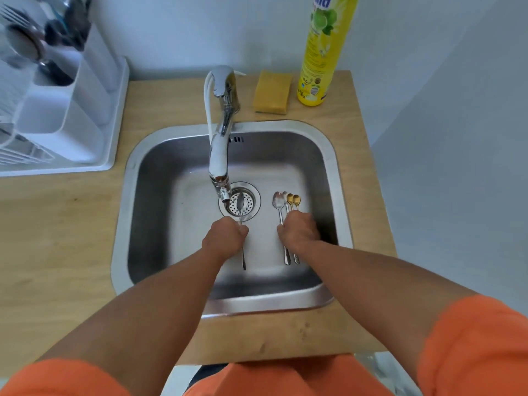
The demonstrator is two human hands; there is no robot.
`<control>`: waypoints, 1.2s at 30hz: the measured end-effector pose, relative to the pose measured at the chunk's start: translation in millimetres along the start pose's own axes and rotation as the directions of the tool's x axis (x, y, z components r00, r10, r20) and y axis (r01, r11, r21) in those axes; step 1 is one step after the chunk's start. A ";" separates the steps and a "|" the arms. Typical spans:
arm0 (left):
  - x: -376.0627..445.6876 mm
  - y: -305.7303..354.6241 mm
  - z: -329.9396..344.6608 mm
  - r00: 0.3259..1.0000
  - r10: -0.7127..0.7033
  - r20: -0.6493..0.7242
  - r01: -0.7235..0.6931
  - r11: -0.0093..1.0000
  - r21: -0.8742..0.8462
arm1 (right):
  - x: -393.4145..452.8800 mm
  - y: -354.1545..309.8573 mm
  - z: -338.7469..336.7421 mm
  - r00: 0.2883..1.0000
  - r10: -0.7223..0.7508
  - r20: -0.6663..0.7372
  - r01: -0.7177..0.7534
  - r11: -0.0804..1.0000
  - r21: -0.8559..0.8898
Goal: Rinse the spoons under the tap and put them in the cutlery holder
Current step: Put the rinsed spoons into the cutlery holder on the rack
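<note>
The yellow dish soap bottle (321, 50) is standing at the back right of the counter, its label showing a green lime and the letters "ula" in white on blue at the top; the small print lower down is too fine to read. Just beside it to the left a yellow sponge (273, 92) is lying flat on the light wooden countertop (57, 238). The wall behind is plain pale white.

A stainless steel sink (337, 172) is sitting in the countertop, with the chrome tap (221, 132) reaching out over the round drain strainer (251, 207). Whether water is running cannot be told.

The left hand (224, 237) is gripping a silver spoon (241, 202) by its handle, fingers curled round it, the bowl lying over the strainer just beside the tap's outlet. The right hand (298, 231) is holding a bunch of spoons (285, 202) with curled fingers, two silver and two gold bowls fanning out above the fist, handle ends pointing down below it.

At the far left a white cutlery holder (71, 90) is standing in a white dish rack (57, 164), blurred dark utensils already sticking up from its compartments. Orange sleeves (471, 344) are covering the upper arms.
</note>
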State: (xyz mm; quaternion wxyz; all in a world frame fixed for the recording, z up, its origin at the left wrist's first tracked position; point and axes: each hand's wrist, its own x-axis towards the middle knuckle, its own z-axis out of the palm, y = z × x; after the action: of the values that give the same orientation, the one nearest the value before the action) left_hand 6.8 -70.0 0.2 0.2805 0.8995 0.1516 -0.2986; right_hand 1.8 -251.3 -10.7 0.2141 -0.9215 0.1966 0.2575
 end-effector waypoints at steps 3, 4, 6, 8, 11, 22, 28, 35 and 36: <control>-2.2 -12.4 -26.8 0.996 0.054 -0.069 -0.060 0.995 -0.083 | -2.1 -3.3 -0.8 1.000 0.007 0.009 -0.006 0.999 -0.035; -4.0 -16.0 -37.0 0.993 0.065 -0.098 -0.075 0.992 -0.101 | -4.1 -4.7 -0.7 1.000 0.013 0.017 -0.012 0.999 -0.049; -6.7 -23.4 -57.4 0.983 0.081 -0.164 -0.103 0.986 -0.129 | -8.5 -6.7 1.1 0.999 0.011 0.038 -0.008 0.998 -0.065; -8.9 -31.2 -76.7 0.971 0.086 -0.223 -0.124 0.979 -0.162 | -13.5 -7.8 3.4 0.998 -0.011 0.059 0.015 0.998 -0.068; -16.5 -46.1 -105.2 0.946 0.069 -0.317 -0.141 0.968 -0.209 | -23.3 -13.0 8.6 0.991 -0.105 0.086 0.110 0.992 -0.057; -56.8 -59.7 -241.0 0.716 0.146 -0.682 -0.348 0.922 -0.168 | -55.7 -59.3 29.8 0.877 -0.479 0.024 0.428 0.805 0.411; -61.4 -48.7 -324.8 0.491 0.243 -0.836 -0.477 0.879 -0.024 | -78.4 -94.1 44.8 0.858 -0.500 -0.118 0.483 0.708 0.515; -45.2 -50.3 -357.6 0.360 0.109 -0.926 -0.441 0.895 -0.066 | -100.1 -148.6 33.4 0.843 -0.470 -0.260 0.517 0.577 0.632; -40.1 -53.0 -355.6 0.367 0.087 -0.926 -0.433 0.897 -0.087 | -103.0 -158.8 28.2 0.835 -0.470 -0.284 0.531 0.559 0.637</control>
State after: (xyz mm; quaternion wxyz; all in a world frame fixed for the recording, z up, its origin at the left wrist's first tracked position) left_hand 113.1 179.7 239.4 0.3380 0.8698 0.1778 0.3124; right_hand -15.5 -79.4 71.5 0.5989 -0.7988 0.0168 0.0551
